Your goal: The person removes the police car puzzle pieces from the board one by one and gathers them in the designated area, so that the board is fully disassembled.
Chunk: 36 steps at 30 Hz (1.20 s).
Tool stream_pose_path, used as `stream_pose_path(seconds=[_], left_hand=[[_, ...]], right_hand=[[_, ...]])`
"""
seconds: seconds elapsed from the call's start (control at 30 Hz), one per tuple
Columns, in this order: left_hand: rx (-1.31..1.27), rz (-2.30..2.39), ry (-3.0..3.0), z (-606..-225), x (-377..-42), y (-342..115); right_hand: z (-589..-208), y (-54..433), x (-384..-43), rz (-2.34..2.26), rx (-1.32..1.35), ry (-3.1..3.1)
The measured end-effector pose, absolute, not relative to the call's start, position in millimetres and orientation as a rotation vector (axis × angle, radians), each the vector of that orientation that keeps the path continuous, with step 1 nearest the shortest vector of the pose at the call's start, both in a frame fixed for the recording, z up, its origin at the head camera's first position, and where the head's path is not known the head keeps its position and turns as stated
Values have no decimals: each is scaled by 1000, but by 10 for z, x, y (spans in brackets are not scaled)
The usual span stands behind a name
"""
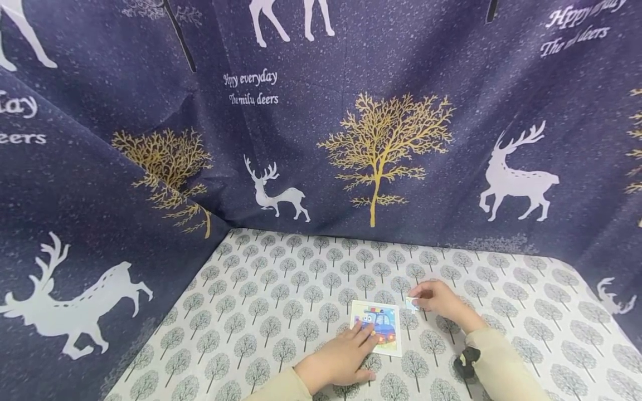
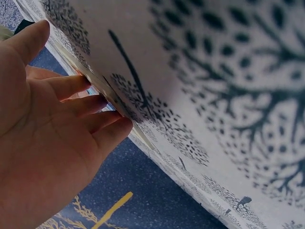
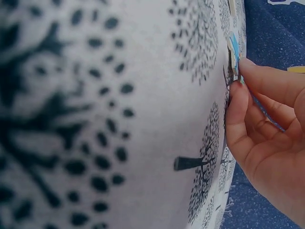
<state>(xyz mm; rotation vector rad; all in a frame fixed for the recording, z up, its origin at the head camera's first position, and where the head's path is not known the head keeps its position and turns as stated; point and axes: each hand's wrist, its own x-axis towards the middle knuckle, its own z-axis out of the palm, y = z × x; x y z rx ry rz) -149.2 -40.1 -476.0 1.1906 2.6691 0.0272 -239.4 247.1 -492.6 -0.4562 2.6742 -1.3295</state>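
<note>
I have the picture board [image 1: 385, 322] in the lower part of the head view, a little right of centre, lying flat on the tree-print cloth [image 1: 225, 317]; it shows a blue cartoon car inside a pale border. The left hand [image 1: 346, 356] comes in from the bottom edge with its fingers extended and spread, fingertips resting over the board's left and lower middle part, gripping nothing that I can make out. On my left wrist feed, those fingers reach from the left side of the frame to the board, which shows only as a thin edge. The right hand [image 1: 437, 299], right of the board in the head view, pinches a small light-blue and white piece [image 1: 412, 304] between thumb and finger, just beside the board's upper right corner and apart from it. My right wrist feed shows that pinch at the right side of the frame, with the piece nearly edge-on and close to the cloth; I cannot tell whether it touches. A black device [image 1: 467, 362] sits at the right cuff, lower right of the head view. Across the upper part hangs a dark blue curtain [image 1: 311, 128] with white deer [image 1: 519, 181] and golden trees [image 1: 376, 159].
</note>
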Motion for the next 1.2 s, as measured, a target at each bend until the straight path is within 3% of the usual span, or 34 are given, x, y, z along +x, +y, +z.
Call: stream_pose_path(seconds=[1.2], left_hand=[[1172,27,2674,-4760,-1490,-392]], right_hand=[[-4862,2383,-2441,-1294,-490,2753]])
